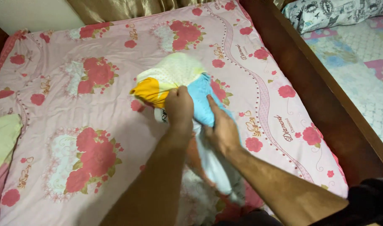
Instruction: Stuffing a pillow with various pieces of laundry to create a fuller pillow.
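Note:
A small garment [174,77] in white, orange and light blue lies bunched on the pink bedspread [74,125] with red flowers, near the middle of the head view. My left hand [179,106] is closed over the garment's orange and white part. Pressing flat beside it, my right hand [221,127] has its fingers tucked into the light blue cloth. A pale blue length of the garment trails down between my forearms toward the bed's near edge.
A dark wooden bed frame [321,96] runs along the right side. Beyond it lies a second bed with a pale patchwork cover [359,58] and a printed pillow [334,12]. A yellow-green cloth [1,138] sits at the left edge. Gold curtain fabric [128,6] hangs at the top.

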